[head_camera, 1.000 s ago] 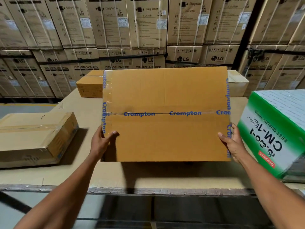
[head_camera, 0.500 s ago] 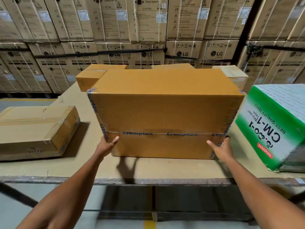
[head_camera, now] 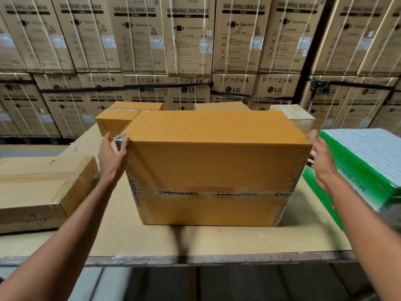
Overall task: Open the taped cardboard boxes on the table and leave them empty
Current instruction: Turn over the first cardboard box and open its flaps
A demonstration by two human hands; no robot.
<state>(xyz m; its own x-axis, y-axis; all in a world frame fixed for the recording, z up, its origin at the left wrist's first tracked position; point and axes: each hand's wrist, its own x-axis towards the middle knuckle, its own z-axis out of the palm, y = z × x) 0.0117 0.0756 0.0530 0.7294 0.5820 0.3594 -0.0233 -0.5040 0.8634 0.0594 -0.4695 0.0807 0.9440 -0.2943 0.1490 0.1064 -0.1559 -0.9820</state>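
A large brown cardboard box (head_camera: 217, 168) is seen resting on the table (head_camera: 195, 242), central and close to the near edge. Its seam, sealed with clear tape printed "Crompton" (head_camera: 207, 193), runs horizontally across the side facing the camera; the same tape is observed along both vertical edges of that side. The box is closed.

The left hand (head_camera: 111, 155) is placed against the upper left corner of the box, with its fingers (head_camera: 124, 142) bent round the taped corner edge and the thumb raised beside it. The right hand (head_camera: 321, 157) is held at the upper right corner, its fingers straight and close together; whether the palm touches the box cannot be told, as the contact side is hidden.

To the left, a flatter taped carton (head_camera: 41, 192) lies on the table, apart from the large box. To the right, a green and white carton (head_camera: 364, 166) marked "BEST QUALITY" stands just beside the right hand. Behind the large box, smaller cartons (head_camera: 117, 120) are partly visible. Stacked washing-machine cartons (head_camera: 188, 40) fill the background.
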